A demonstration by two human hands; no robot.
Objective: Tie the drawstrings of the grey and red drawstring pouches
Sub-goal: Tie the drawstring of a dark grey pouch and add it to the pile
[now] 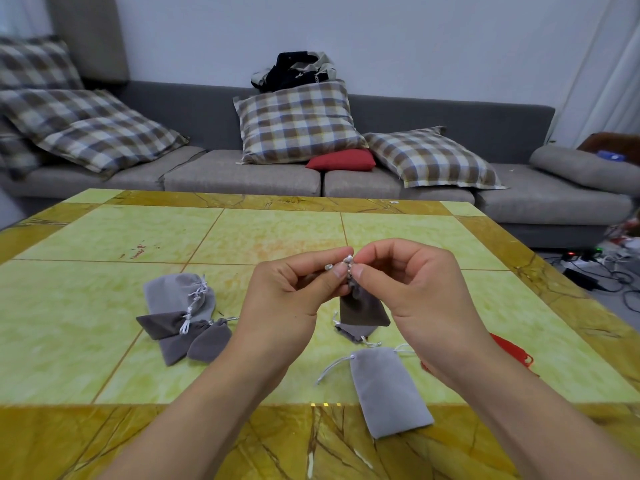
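While hanging, dark grey pouch (363, 311), gathered neck pinched, both hands

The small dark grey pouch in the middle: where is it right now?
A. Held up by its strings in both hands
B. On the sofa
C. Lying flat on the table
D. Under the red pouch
A: the dark grey pouch hangs from its strings, pinched between the left hand and the right hand.

Bare forearms; hands (332, 292) ungloved
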